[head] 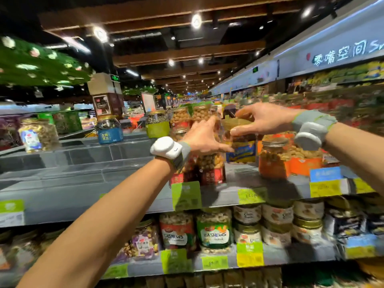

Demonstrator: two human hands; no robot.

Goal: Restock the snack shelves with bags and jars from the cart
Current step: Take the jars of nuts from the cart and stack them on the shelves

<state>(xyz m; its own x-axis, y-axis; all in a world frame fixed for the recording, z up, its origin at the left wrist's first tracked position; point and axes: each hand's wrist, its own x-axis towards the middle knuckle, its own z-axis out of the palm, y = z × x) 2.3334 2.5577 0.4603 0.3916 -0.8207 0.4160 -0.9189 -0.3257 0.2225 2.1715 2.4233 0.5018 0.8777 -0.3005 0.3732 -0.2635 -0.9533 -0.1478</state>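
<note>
While left hand (204,136) grips a gold-lidded jar (242,142) of dark snacks, right hand (264,119) pinching its lid, cashew jars (215,229) below

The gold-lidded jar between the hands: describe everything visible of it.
The jar is clear, upright, with a gold lid, dark brownish contents and a blue-and-yellow label. The right hand pinches the lid's rim; the left hand cups its left side. It is over the top shelf; blur hides whether its base rests there.
</note>
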